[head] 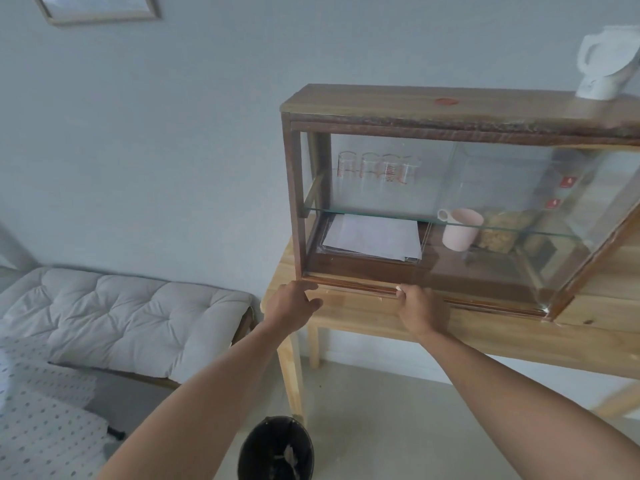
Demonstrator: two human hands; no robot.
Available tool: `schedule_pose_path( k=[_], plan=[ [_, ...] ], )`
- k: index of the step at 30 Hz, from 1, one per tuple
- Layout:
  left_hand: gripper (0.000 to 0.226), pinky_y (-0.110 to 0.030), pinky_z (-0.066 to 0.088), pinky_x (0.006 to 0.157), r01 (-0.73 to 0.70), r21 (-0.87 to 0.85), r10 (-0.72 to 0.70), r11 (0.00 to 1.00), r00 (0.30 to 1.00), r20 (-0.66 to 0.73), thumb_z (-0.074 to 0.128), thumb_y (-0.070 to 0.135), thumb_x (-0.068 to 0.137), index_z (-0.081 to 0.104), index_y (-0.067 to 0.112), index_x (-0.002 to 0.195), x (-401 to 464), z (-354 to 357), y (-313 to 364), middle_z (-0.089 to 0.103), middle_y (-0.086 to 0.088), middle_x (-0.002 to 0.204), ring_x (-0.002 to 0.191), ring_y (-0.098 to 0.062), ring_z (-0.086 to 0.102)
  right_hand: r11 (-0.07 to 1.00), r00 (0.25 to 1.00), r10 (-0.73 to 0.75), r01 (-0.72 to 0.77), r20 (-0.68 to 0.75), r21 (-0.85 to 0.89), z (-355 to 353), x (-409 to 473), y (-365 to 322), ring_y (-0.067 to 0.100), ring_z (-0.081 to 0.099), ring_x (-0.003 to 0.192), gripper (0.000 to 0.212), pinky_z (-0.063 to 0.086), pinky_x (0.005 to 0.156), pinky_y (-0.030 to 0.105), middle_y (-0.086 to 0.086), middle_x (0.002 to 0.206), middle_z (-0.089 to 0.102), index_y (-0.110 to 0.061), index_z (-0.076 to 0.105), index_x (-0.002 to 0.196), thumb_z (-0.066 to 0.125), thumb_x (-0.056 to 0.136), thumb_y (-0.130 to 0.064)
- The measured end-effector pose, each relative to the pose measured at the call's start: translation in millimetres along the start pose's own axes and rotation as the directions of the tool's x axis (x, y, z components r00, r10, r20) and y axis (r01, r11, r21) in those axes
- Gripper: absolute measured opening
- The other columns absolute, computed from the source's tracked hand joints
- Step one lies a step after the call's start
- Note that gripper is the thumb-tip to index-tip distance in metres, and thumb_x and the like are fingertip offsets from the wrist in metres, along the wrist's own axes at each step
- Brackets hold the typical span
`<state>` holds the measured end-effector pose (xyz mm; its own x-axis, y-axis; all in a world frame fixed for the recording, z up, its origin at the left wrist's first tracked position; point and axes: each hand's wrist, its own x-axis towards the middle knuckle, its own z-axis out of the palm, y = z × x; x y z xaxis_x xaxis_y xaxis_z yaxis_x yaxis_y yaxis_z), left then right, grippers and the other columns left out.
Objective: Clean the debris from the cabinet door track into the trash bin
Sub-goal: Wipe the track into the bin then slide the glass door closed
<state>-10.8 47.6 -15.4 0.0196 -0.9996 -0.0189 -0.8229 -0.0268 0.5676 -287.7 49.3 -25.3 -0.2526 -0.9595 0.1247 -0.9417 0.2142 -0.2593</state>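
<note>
A dark wooden cabinet [293, 188] with glass sides stands on a light wooden table [349, 306]. Its door track [349, 284] runs along the bottom front edge. My left hand [292, 306] rests with curled fingers at the track's left end, just below it. My right hand [417, 304] is at the track a little further right, its fingertips pinched on a small pale bit that I cannot make out clearly. The glass door [595, 237] is slid to the right. A black trash bin [276, 450] stands on the floor below, with some debris inside.
Inside the cabinet are glasses [375, 168], papers [374, 237], a pink mug [460, 228] and jars. A white kettle [604, 60] stands on the cabinet top. A cushioned bench [121, 313] is at the left, beside the table leg [292, 379].
</note>
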Motion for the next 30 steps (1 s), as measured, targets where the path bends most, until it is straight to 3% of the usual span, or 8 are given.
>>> schedule_pose_path(
  k=[7, 11, 15, 18, 22, 26, 30],
  plan=[
    [0.043, -0.042, 0.062, 0.088, 0.045, -0.014, -0.045, 0.999, 0.999, -0.018, 0.073, 0.042, 0.098, 0.069, 0.031, 0.14, -8, -4, -20, 0.071, 0.01, 0.092, 0.095, -0.021, 0.07, 0.997, 0.999, 0.033, -0.031, -0.021, 0.069, 0, 9, 1, 0.039, 0.076, 0.099, 0.021, 0.052, 0.074, 0.037, 0.01, 0.103, 0.082, -0.029, 0.08, 0.11, 0.062, 0.106, -0.037],
    [0.044, -0.044, 0.059, 0.095, -0.002, 0.095, 0.005, 0.996, 1.0, -0.023, 0.068, 0.041, 0.101, 0.068, 0.028, 0.143, -15, -2, -28, 0.067, 0.003, 0.118, 0.113, -0.022, 0.063, 0.994, 0.998, 0.064, -0.063, -0.004, 0.094, 1, 11, -2, 0.039, 0.075, 0.1, 0.018, 0.054, 0.075, 0.037, 0.01, 0.104, 0.081, -0.026, 0.077, 0.105, 0.062, 0.105, -0.035],
    [0.054, -0.047, 0.039, 0.118, -0.104, 0.288, 0.096, 0.952, 0.995, 0.041, 0.061, 0.049, 0.103, 0.056, 0.03, 0.154, -22, 4, -36, 0.047, -0.003, 0.158, 0.146, -0.03, 0.039, 0.994, 0.999, 0.053, -0.053, 0.001, 0.101, 3, 12, 1, 0.039, 0.074, 0.102, 0.018, 0.052, 0.075, 0.038, 0.009, 0.106, 0.08, -0.026, 0.074, 0.106, 0.059, 0.106, -0.036],
    [0.066, -0.051, 0.017, 0.13, -0.112, 0.351, 0.071, 0.93, 0.989, 0.126, 0.047, 0.058, 0.107, 0.032, 0.032, 0.166, -24, 11, -41, 0.011, -0.005, 0.179, 0.164, -0.032, 0.009, 0.992, 0.999, 0.041, -0.041, 0.004, 0.119, 4, 13, 4, 0.039, 0.074, 0.102, 0.019, 0.049, 0.073, 0.037, 0.009, 0.106, 0.08, -0.026, 0.074, 0.104, 0.059, 0.106, -0.037],
    [0.075, -0.055, 0.0, 0.132, -0.117, 0.409, 0.04, 0.905, 0.981, 0.191, 0.03, 0.065, 0.108, 0.007, 0.031, 0.172, -24, 20, -45, -0.012, -0.006, 0.179, 0.164, -0.031, -0.014, 0.986, 0.999, 0.045, -0.044, 0.0, 0.159, 5, 12, 8, 0.039, 0.074, 0.099, 0.018, 0.046, 0.07, 0.036, 0.009, 0.102, 0.08, -0.026, 0.075, 0.103, 0.061, 0.105, -0.038],
    [0.075, -0.064, -0.003, 0.129, -0.128, 0.45, 0.033, 0.884, 0.977, 0.211, 0.024, 0.066, 0.109, -0.002, 0.033, 0.171, -23, 23, -45, -0.016, -0.005, 0.178, 0.163, -0.033, -0.017, 0.973, 1.0, 0.016, -0.015, -0.001, 0.232, 5, 9, 7, 0.039, 0.074, 0.096, 0.018, 0.045, 0.068, 0.035, 0.008, 0.096, 0.081, -0.024, 0.075, 0.102, 0.063, 0.104, -0.037],
    [0.076, -0.061, -0.004, 0.13, -0.176, 0.474, 0.063, 0.863, 0.967, 0.245, 0.018, 0.068, 0.108, -0.008, 0.034, 0.17, -18, 18, -53, -0.017, -0.005, 0.178, 0.163, -0.032, -0.019, 0.935, 1.0, -0.002, -0.006, 0.022, 0.354, 8, -5, -4, 0.034, 0.073, 0.096, 0.017, 0.049, 0.07, 0.036, 0.001, 0.097, 0.082, -0.026, 0.075, 0.101, 0.063, 0.103, -0.038]
  ],
)
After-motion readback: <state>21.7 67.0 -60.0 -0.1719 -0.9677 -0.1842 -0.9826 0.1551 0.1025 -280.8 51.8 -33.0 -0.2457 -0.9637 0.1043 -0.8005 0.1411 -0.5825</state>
